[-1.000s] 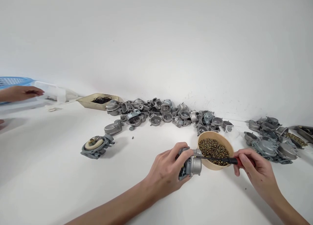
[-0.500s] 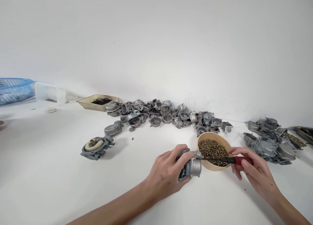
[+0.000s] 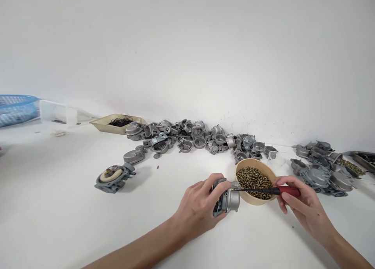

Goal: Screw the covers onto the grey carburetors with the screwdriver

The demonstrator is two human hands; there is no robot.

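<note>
My left hand (image 3: 197, 206) is wrapped round a grey metal carburetor body (image 3: 228, 198) and holds it on the white table. My right hand (image 3: 301, 208) grips the red handle of a screwdriver (image 3: 272, 190). Its black shaft lies level across a tan bowl (image 3: 244, 195) of brass screws, and the tip touches the top of the carburetor body. The bowl stands just behind and between the two hands.
A heap of grey metal castings (image 3: 199, 138) lines the wall behind. A second heap (image 3: 322, 171) lies at the right, with a tray (image 3: 363, 159). One assembled part (image 3: 113, 177) lies at the left. A tan tray (image 3: 117, 122), a clear box (image 3: 60, 113) and a blue basket (image 3: 16, 109) stand far left.
Another person's hand at the far left by the blue basket has gone from view. My right fingers have shifted along the screwdriver handle. My left hand and the carburetor body have barely moved.
</note>
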